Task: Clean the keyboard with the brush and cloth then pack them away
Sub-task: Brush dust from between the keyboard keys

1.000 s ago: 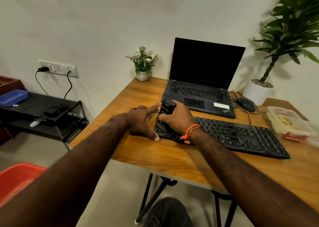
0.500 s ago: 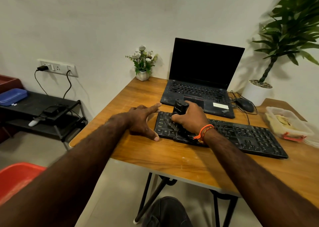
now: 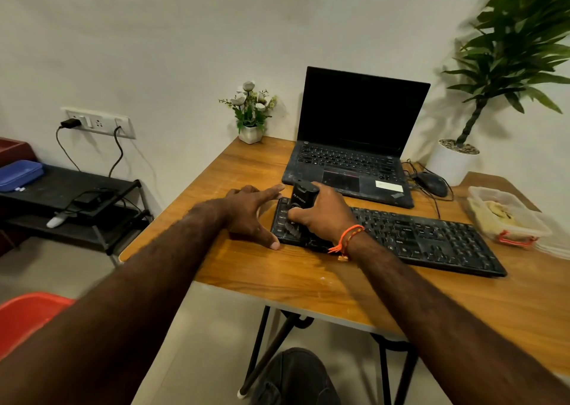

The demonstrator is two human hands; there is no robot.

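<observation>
A black keyboard (image 3: 425, 239) lies across the wooden table (image 3: 308, 278). My right hand (image 3: 327, 216) grips a black brush (image 3: 303, 196) by its body and holds it down on the keyboard's left end; the bristles are mostly hidden under the hand. My left hand (image 3: 251, 213) lies spread flat on the table against the keyboard's left edge, index finger and thumb bracketing that edge. A yellowish cloth (image 3: 499, 213) lies inside a clear plastic container (image 3: 481, 193) at the right of the table.
An open laptop (image 3: 354, 145) stands behind the keyboard. A mouse (image 3: 431, 182) with cables and a white-potted plant (image 3: 453, 161) are at the back right. A small flower pot (image 3: 250, 133) sits at the back. A black shelf (image 3: 71, 189) and a red chair (image 3: 27, 315) are to the left.
My right hand swept the brush right along the keyboard half a second ago, then back to its left end. My left hand has stayed against the keyboard's left edge.
</observation>
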